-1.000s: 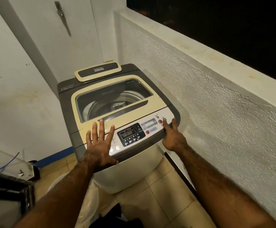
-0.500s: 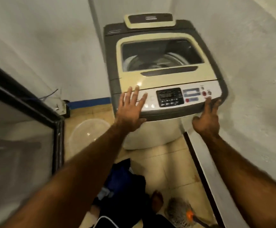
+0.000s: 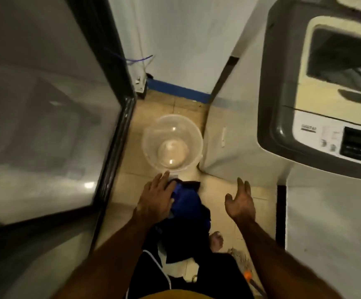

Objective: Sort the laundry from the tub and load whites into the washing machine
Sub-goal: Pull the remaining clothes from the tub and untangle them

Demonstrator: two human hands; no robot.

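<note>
A clear plastic tub (image 3: 151, 134) stands on the tiled floor with nothing inside it. Just in front of it lies a heap of dark blue and black clothes (image 3: 188, 208). My left hand (image 3: 154, 199) hovers over the near left edge of the heap, fingers straight and spread, holding nothing. My right hand (image 3: 241, 203) hangs to the right of the heap, fingers loose, palm turned inward, also holding nothing. The top-loading washing machine (image 3: 283, 100) stands at the right with its cream lid down; the drum shows through the lid window.
A dark-framed glass panel (image 3: 119, 117) fills the left side and narrows the floor strip. A white wall with a blue skirting (image 3: 179, 89) lies behind the tub. A bare foot (image 3: 216, 241) and a mop head (image 3: 242, 260) with an orange part are near the bottom.
Both hands have left the washing machine's control panel and dropped toward the floor. The view has swung left and down onto the tub and the dark clothes.
</note>
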